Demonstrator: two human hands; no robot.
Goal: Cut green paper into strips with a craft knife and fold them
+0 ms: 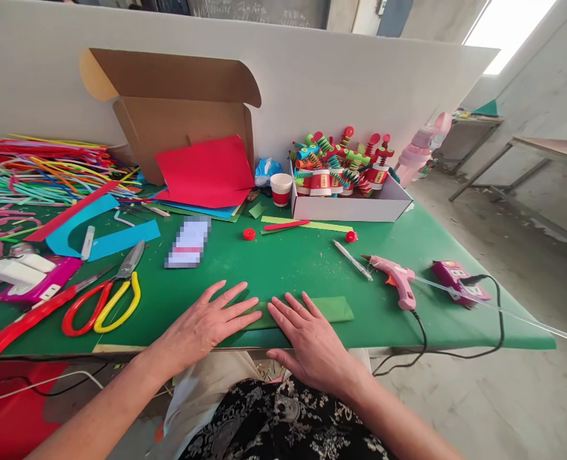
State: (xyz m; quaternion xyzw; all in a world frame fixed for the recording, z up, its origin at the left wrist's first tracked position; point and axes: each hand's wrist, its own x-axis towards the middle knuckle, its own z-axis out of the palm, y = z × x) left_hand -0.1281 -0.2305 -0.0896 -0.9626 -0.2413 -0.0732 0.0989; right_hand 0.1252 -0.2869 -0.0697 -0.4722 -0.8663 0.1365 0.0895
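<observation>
A folded strip of green paper (pixel 334 309) lies flat near the front edge of the green table. My left hand (pixel 216 319) rests palm down over its left end, fingers spread. Flat on the middle of the strip is my right hand (pixel 302 332), its fingers stretched out and the thumb apart. The fingertips of both hands almost meet. Part of the paper is hidden beneath them. Beyond the hands lie a red rolled paper coil (pixel 249 234), a red strip (pixel 286 225) and a yellow-green strip (pixel 322 225).
To the left are scissors (pixel 120 287), a red-handled cutter (pixel 29 322) and pipe cleaners (pixel 53 172). A pink glue gun (pixel 398 278), its cord and a pen (pixel 353 260) lie right. Behind stand a cardboard box (pixel 182 121), paper cup (pixel 281 190) and white box (pixel 350 209) of paper figures.
</observation>
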